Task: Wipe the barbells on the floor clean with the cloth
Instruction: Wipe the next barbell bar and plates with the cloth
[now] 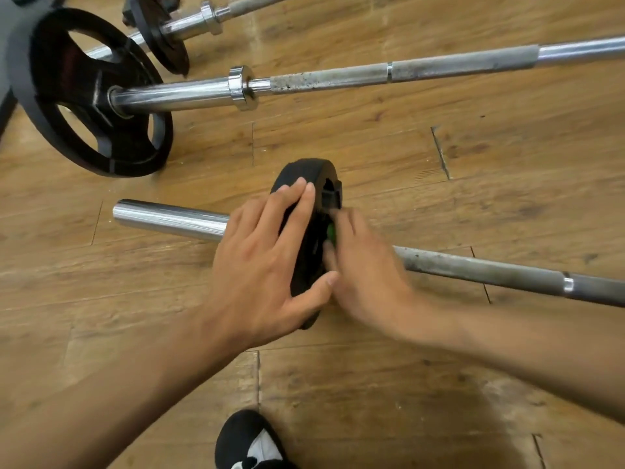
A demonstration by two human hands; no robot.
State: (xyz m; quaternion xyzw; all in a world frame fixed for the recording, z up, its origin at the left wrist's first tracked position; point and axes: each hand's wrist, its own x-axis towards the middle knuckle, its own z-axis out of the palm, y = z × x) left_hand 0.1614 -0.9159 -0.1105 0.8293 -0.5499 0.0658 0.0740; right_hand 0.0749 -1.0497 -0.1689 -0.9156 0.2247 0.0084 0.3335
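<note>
I count three long silver metal barbells on the brown wooden floor [372, 147]. The near barbell [169, 218] is smooth and shiny at its end and carries a small round black plate [304, 170]. My left hand [267, 265] lies on that plate, fingers spread straight, thumb on its rim. My right hand [365, 265] touches the plate's other side; it is blurry, so I cannot tell its grip. The middle barbell [338, 77] looks rough and grey. The far barbell [189, 25] has a black plate too.
</note>
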